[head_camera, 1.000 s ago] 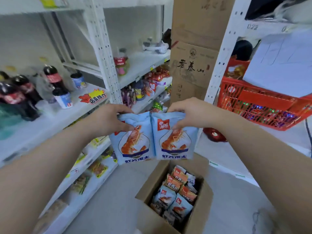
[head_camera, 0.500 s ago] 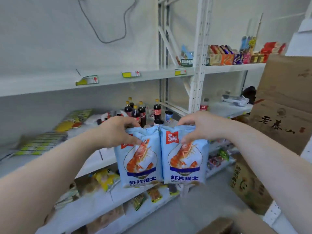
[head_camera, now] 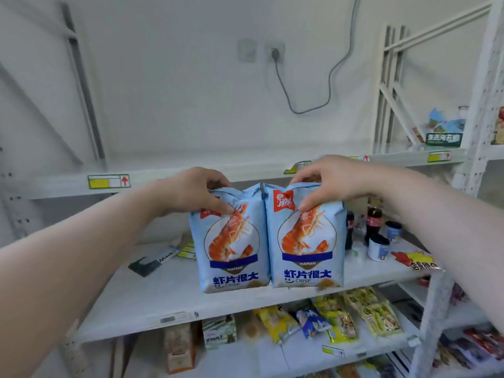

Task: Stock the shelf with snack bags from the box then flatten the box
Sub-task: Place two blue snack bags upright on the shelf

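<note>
Hands first: the left hand (head_camera: 191, 190) pinches the top of the left bag (head_camera: 230, 241), thumb pressed on the front near the red logo, fingers curled over the top edge. The right hand (head_camera: 331, 181) grips the top of the right bag (head_camera: 305, 236) the same way, thumb down on the front, fingers hooked behind the seal. Both bags are pale blue with a big orange shrimp printed on them. They hang upright below the hands, side by side, edges touching between the two thumbs. Their bottoms sit at the level of the white shelf (head_camera: 169, 293), near its front edge; whether they rest on it or hang just above, I cannot tell.

Left of the left hand and lower, a dark mask pack (head_camera: 152, 261) lies flat on the same shelf. Right of the right hand and below it stand cola bottles (head_camera: 373, 222) and small blue-and-white cups (head_camera: 380, 249). Under both hands, one tier down, yellow snack packs (head_camera: 351, 315) lie in a loose row. Above the hands, a grey cable (head_camera: 308, 105) droops from a wall socket (head_camera: 275, 51).
</note>
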